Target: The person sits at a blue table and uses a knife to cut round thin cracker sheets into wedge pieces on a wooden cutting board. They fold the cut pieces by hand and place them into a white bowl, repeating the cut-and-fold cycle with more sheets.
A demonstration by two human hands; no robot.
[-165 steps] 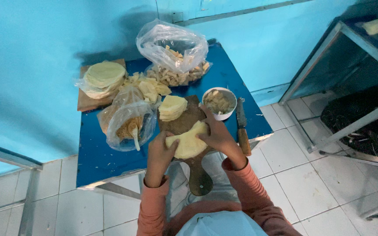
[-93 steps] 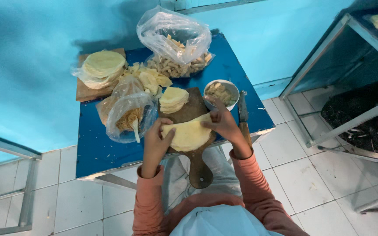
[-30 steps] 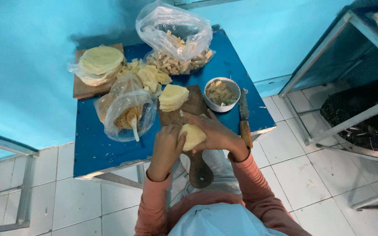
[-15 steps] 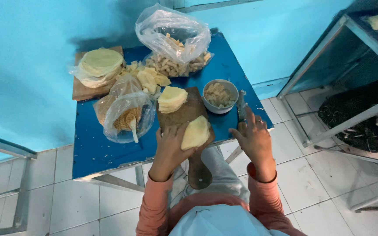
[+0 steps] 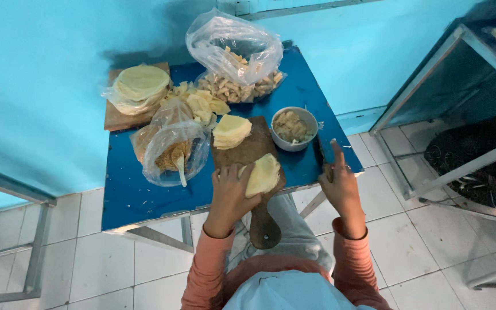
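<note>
The left hand [image 5: 232, 192] presses down on a folded pale dough piece [image 5: 263, 174], its fingers [image 5: 225, 174] spread and laid on the near edge of it rather than closed around it; the piece lies at the near end of a wooden paddle-shaped board [image 5: 249, 150] whose handle sticks out past the front edge of the blue surface [image 5: 139, 198]. The right hand [image 5: 340, 185] is at the right front corner of the surface, its fingers curled around a knife handle [image 5: 328, 170] with the forefinger stretched straight along the top, the blade hidden from this angle. On the far end of the board sits a small stack of pale wrappers [image 5: 231, 130], and just right of it a white bowl of filling [image 5: 294, 127]. Left of the board stands an open clear bag [image 5: 173, 150] with brownish crumbs and a spoon in it. Farther back lie a second board with round wrappers [image 5: 140, 86], loose dough trimmings [image 5: 202, 104] and a large clear bag of fried pieces [image 5: 236, 63]
</note>
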